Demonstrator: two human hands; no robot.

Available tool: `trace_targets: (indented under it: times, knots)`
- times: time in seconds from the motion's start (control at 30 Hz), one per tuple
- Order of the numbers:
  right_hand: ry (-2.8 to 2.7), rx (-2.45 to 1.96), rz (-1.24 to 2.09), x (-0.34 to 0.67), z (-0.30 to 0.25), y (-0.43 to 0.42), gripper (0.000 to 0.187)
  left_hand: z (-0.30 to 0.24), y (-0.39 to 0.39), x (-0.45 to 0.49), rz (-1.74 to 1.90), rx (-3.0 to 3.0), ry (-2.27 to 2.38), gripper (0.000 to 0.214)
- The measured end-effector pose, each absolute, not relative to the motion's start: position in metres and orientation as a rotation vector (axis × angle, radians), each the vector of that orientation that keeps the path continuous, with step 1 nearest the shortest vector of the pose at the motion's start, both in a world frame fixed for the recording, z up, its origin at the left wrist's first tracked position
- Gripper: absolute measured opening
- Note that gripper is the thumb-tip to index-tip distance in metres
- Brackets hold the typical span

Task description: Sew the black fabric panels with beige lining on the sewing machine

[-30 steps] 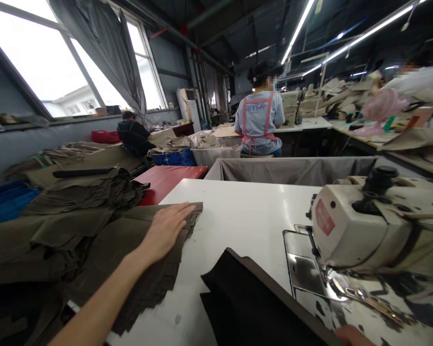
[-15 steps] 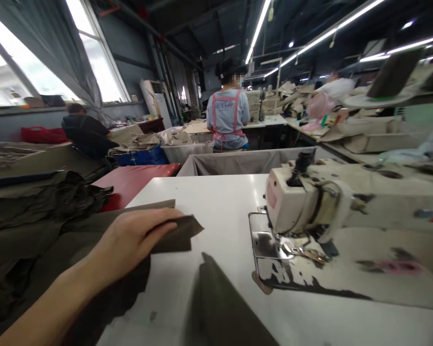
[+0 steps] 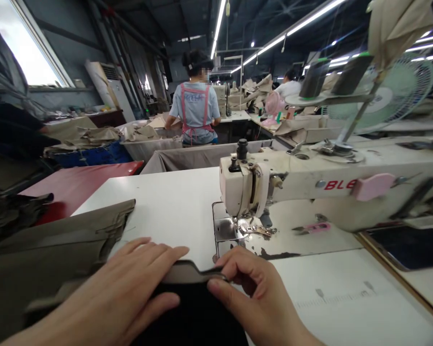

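Observation:
My left hand (image 3: pixel 122 293) lies flat, fingers stretched, on a dark fabric piece (image 3: pixel 197 317) at the table's near edge. My right hand (image 3: pixel 254 293) pinches the top edge of that same piece, where an olive layer (image 3: pixel 185 273) shows, between thumb and fingers. The presser foot (image 3: pixel 254 229) of a white sewing machine (image 3: pixel 310 185) stands just beyond my hands. A stack of olive fabric pieces (image 3: pixel 57 245) lies to the left of my left hand.
A white table (image 3: pixel 166 202) carries the machine. A red table (image 3: pixel 75 180) and fabric bins stand behind. A person in a pink apron (image 3: pixel 195 108) sits with their back to me. A green fan (image 3: pixel 397 91) and a dark phone-like slab (image 3: pixel 407 247) are at right.
My left hand left the olive stack with a piece and came to the table's near edge. My right hand came into view and gripped the piece. The view swung right toward the machine.

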State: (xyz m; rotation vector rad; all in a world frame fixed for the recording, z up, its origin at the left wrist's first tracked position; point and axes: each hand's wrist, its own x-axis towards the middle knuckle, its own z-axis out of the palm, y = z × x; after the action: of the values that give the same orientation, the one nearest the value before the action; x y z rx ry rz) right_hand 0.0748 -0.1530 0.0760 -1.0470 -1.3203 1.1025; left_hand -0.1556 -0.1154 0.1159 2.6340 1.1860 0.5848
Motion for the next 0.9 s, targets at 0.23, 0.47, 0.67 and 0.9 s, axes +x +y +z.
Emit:
trace_targets:
  times: [0.23, 0.47, 0.67, 0.9]
  knots:
    - [-1.147, -1.055, 1.233, 0.079, 0.058, -0.144, 0.014, 0.099, -0.109, -0.105, 0.477, 2.429, 1.154, 0.013]
    - [-1.232, -1.075, 1.079, 0.088, 0.066, -0.142, 0.014, 0.092, -0.104, -0.088, 0.472, 2.275, 1.105, 0.023]
    - [-1.090, -1.096, 1.179, 0.088, 0.060, -0.141, 0.015, 0.087, -0.101, -0.084, 0.452, 2.182, 1.158, 0.026]
    - [-0.986, -1.182, 1.380, 0.096, 0.063, -0.140, 0.014, 0.088, -0.100, -0.079, 0.448, 2.135, 1.175, 0.024]
